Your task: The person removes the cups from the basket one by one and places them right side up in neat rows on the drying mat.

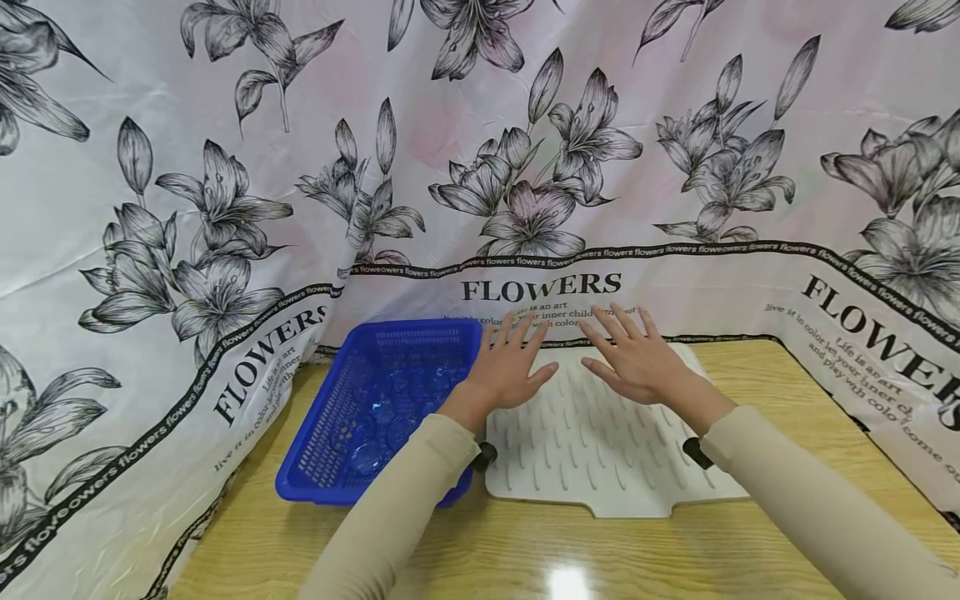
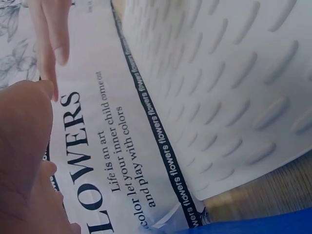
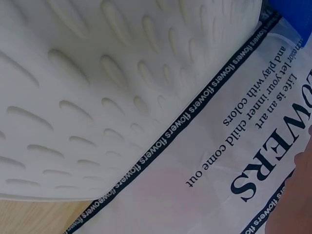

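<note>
Both hands are held out over a white ridged mat (image 1: 577, 450), fingers spread and nothing in them. My left hand (image 1: 506, 371) is above the mat's left side, close to the basket's right rim in the head view. Over the mat's upper right part is my right hand (image 1: 637, 358). A blue plastic basket (image 1: 300, 467) with slotted walls stands left of the mat. Inside it lie several clear, round, shiny pieces (image 1: 382, 408). In the left wrist view the thumb (image 2: 24, 141) shows at the left edge, and the mat's raised ridges fill the upper right.
The mat and basket stand on a light wooden table (image 1: 750, 550). A white cloth with black flower prints (image 1: 540, 167) hangs behind and along both sides, meeting the table at the mat's far edge. Dark wrist straps (image 1: 697, 452) sit near the sleeve cuffs.
</note>
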Demonstrator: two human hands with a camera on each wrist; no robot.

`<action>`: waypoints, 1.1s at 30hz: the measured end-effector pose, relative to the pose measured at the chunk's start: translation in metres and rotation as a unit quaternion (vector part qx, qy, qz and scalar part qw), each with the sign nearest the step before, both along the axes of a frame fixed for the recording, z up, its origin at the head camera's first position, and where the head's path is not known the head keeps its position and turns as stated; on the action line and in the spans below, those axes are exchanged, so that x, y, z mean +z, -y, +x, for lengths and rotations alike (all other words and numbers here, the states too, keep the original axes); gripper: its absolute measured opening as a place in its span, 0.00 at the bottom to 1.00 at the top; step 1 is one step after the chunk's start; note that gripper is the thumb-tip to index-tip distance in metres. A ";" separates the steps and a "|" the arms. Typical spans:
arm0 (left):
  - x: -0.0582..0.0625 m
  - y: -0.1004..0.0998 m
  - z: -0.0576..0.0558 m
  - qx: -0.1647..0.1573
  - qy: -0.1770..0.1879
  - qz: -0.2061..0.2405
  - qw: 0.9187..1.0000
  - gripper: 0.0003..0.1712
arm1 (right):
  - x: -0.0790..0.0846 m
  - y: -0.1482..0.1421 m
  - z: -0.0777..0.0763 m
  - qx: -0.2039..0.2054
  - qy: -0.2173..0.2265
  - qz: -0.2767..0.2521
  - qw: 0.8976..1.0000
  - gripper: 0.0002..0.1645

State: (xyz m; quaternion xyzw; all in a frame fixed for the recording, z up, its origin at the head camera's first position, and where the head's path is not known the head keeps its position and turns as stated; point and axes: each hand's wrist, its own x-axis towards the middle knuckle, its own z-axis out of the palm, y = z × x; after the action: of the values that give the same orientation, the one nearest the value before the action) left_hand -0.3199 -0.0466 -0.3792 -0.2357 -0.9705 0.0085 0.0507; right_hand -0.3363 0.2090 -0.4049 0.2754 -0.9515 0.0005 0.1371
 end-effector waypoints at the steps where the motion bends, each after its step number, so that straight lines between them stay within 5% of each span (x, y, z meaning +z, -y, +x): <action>1: 0.001 0.001 0.001 -0.002 0.002 0.005 1.000 0.43 | 0.001 -0.001 0.001 0.002 0.000 0.000 1.000 0.42; 33: 0.016 0.020 0.023 -0.030 0.014 0.047 0.998 0.42 | 0.017 -0.003 0.025 0.025 0.009 0.005 1.000 0.41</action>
State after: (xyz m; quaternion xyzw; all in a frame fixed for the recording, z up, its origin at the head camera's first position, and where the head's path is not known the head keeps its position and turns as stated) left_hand -0.2964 -0.0670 -0.3631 -0.2620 -0.9630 -0.0416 0.0478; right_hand -0.3114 0.2117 -0.3876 0.2997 -0.9455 0.0019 0.1275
